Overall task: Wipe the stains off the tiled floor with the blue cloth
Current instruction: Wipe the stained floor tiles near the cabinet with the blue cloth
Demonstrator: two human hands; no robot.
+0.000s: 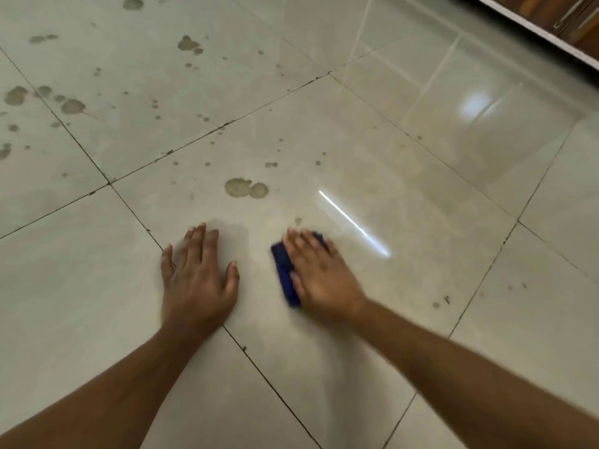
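Lying under the flat right hand [319, 273], the dark blue cloth [284, 273] is folded long, its long axis from 12 to 6 o'clock. Left hand [197, 280] rests spread on the floor [97, 286]; stains [246, 188] at 11 o'clock.

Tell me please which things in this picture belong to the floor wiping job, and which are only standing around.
Part of the job:
- blue cloth, pressed flat under the right hand
- double stain just beyond the hands, and the spots further left
- tiled floor
- left hand, flat on the floor as support

Not part of it:
- wooden cabinet at the top right corner
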